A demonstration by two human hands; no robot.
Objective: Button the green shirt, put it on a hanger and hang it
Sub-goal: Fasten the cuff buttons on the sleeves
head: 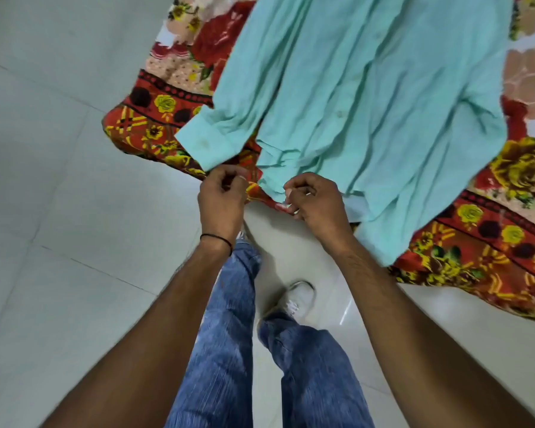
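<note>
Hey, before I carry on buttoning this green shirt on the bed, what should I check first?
1. Green shirt lies front up on the floral blanket: ok.
2. Right hand pinches the shirt's bottom hem: ok.
3. Left hand holds the other front edge: cannot tell.
4. Sleeve cuff lies beside the front, not over it: ok.
5. Every button fastened: cannot tell.
6. Hanger in view: not ok.

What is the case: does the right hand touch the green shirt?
Touching. In the head view the right hand pinches the hem of the green shirt.
</note>
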